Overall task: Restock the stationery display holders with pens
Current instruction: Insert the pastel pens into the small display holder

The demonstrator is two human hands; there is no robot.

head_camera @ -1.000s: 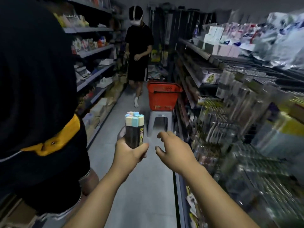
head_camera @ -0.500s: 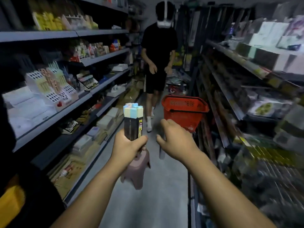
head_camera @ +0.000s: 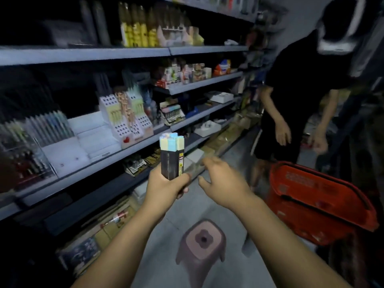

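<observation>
My left hand (head_camera: 166, 183) grips a dark box of pens (head_camera: 171, 157) upright at chest height; pastel blue and yellow pen ends stick out of its top. My right hand (head_camera: 223, 179) hovers just right of the box with fingers spread and nothing in it. On the left shelf stand white display holders (head_camera: 126, 115) with rows of holes, partly filled with pale green and tan pens. Further left is a clear holder of grey pens (head_camera: 47, 129).
A pink plastic stool (head_camera: 201, 244) stands on the aisle floor just below my hands. A red shopping basket (head_camera: 318, 200) sits to the right. Another person in black (head_camera: 299, 96) stands close by at the right. Shelves of goods run along the left.
My view has swung left toward the left-hand shelves. The other person and the red basket now appear much closer at the right. My left hand still holds the box.
</observation>
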